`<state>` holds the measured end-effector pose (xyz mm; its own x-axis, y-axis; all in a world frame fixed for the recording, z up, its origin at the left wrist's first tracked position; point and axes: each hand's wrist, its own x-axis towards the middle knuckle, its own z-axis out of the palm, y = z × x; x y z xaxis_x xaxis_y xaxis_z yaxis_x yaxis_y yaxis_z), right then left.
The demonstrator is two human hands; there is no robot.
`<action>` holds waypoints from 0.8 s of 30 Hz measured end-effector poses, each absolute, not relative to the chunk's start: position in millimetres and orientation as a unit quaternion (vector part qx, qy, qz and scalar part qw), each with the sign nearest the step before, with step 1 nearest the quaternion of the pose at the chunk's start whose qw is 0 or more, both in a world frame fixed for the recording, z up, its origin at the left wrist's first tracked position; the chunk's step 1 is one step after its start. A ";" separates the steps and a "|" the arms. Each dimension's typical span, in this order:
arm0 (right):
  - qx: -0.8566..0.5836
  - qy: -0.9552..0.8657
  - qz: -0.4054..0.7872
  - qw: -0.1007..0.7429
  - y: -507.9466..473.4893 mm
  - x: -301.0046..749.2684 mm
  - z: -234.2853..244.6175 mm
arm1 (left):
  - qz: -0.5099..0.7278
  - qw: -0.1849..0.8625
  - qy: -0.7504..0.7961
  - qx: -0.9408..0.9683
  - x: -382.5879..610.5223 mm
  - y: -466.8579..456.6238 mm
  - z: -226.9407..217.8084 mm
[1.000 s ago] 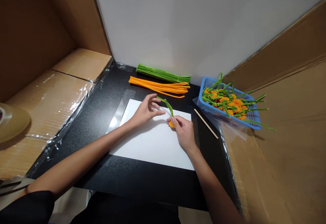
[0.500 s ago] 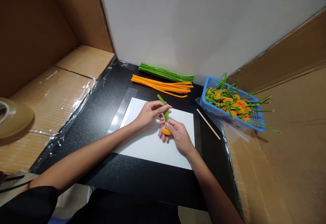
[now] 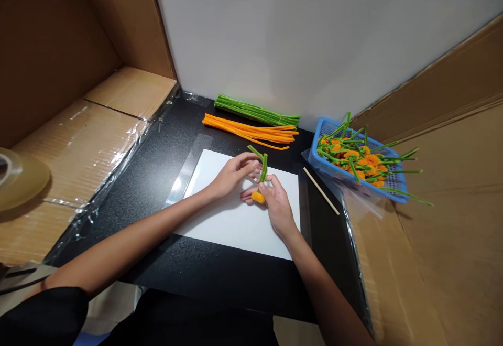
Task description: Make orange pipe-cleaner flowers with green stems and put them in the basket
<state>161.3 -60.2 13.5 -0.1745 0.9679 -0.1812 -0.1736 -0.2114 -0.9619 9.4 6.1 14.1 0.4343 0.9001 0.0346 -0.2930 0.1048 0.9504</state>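
Note:
A small pipe-cleaner piece, a coiled orange head (image 3: 258,197) on a twisted green stem (image 3: 263,170), is held above a white sheet of paper (image 3: 236,225). My right hand (image 3: 277,204) pinches it between thumb and fingers where green meets orange. The stem's upper end parts into two green tips. Close beside the stem's left side is my left hand (image 3: 238,173), its fingers curved and apart and holding nothing. Whether its fingertips brush the green is hard to see.
Green pipe cleaners (image 3: 255,110) and orange pipe cleaners (image 3: 247,130) lie by the wall. A blue basket (image 3: 320,144) of similar orange-and-green pieces stands at right, near a thin wooden stick (image 3: 321,191). A tape roll (image 3: 29,181) sits on cardboard at left.
My left hand's grip on the green stem has loosened. The piece has turned in my right hand: its orange head tilts and sits slightly higher, and the stem tips have shifted right.

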 end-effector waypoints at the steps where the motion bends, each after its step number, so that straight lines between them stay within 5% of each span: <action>1: -0.464 -0.431 0.613 0.472 -59.4 161.8 12.7 | 0.426 0.669 0.308 0.526 11.0 3.5 12.7; 8: -0.535 -0.432 0.443 0.575 -55.1 167.8 6.4 | 0.381 0.603 0.336 0.614 21.1 -15.1 9.2; 24: -0.533 -0.413 0.395 0.624 -53.8 163.9 9.0 | 0.450 0.653 0.384 0.472 27.5 -22.4 5.2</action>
